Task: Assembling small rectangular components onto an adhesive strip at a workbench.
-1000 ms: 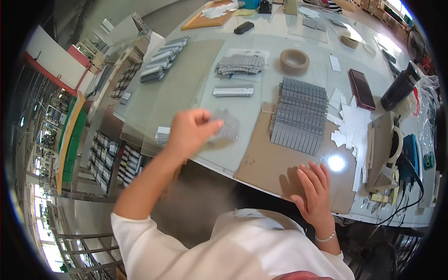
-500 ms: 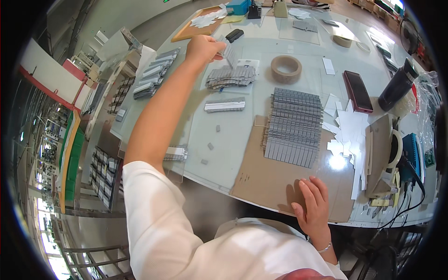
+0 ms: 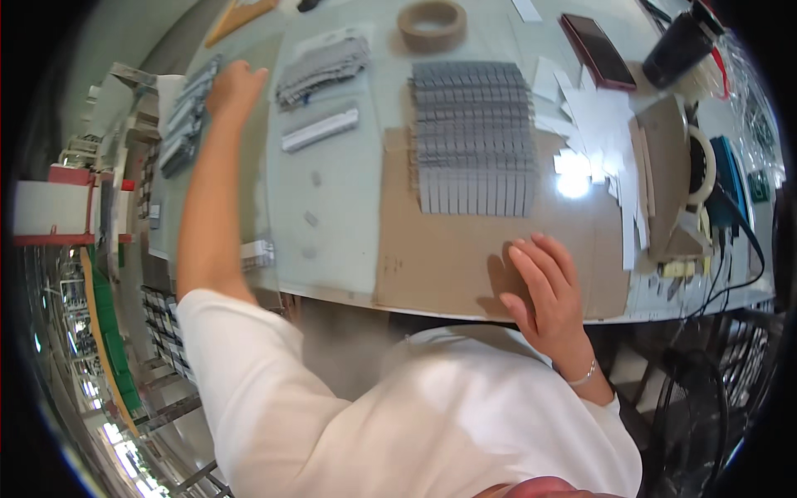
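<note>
My left hand (image 3: 235, 90) reaches out to the far left, beside a long pile of grey and white strips (image 3: 188, 116). Motion smears its fingers, so I cannot tell if anything is between them. Resting by the table's front edge, my right hand (image 3: 546, 286) has its fingers stretched out over a sheet of brown cardboard (image 3: 448, 266) and holds nothing. On that cardboard's far part lies a neat block of grey segmented strips (image 3: 473, 137). Between it and my left arm are a looser heap of grey strips (image 3: 325, 70) and a short white-topped bundle (image 3: 320, 129).
A roll of brown tape (image 3: 432, 26) lies at the back. To the right are white paper scraps (image 3: 594, 124), a phone (image 3: 599, 51), a dark bottle (image 3: 682, 46) and a tape dispenser (image 3: 674, 178) with cables beside it. Small grey pieces (image 3: 311, 218) dot the table.
My left hand has gone from above the grey heap, where it held a thin grey strip, to the left pile. My right hand stays over the cardboard. The view has shifted.
</note>
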Tool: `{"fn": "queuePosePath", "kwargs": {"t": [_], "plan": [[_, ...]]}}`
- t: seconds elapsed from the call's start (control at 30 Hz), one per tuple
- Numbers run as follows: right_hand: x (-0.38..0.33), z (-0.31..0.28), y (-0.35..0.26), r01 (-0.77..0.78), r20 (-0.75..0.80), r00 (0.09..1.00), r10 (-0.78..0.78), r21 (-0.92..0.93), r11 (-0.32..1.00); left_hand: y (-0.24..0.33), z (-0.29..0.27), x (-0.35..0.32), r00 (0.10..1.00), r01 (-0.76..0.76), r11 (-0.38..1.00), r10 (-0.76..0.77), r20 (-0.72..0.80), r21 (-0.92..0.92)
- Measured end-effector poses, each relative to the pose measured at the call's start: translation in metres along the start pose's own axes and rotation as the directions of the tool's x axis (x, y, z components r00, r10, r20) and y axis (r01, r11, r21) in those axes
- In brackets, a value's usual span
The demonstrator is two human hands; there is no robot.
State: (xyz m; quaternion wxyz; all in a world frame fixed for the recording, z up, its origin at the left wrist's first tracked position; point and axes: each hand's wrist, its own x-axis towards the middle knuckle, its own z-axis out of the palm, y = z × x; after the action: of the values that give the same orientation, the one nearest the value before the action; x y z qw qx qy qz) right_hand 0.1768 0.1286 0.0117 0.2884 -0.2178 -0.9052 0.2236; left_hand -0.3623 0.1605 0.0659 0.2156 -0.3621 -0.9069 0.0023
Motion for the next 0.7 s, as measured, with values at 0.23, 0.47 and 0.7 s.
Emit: {"fn": "queuePosePath", "kwargs": {"t": [0.23,0.47,0.7], "plan": [[-0.002,-0.002,0.006,-0.030,0.015,0.999,0.030,-0.023,0.999,0.090,-0.101,-0.127,0.902,-0.324,0.838,0.413,0.123,-0.438],[0.024,-0.004,0.012,0.109,0.228,0.973,-0.042,-0.293,0.950,0.095,-0.208,-0.270,0.422,-0.245,-0.096,0.886,-0.195,-0.965],[0.038,-0.003,0.017,0.182,0.262,0.964,-0.047,-0.523,0.832,0.085,-0.273,-0.284,0.261,-0.337,-0.396,0.832,-0.489,-0.854]]}}
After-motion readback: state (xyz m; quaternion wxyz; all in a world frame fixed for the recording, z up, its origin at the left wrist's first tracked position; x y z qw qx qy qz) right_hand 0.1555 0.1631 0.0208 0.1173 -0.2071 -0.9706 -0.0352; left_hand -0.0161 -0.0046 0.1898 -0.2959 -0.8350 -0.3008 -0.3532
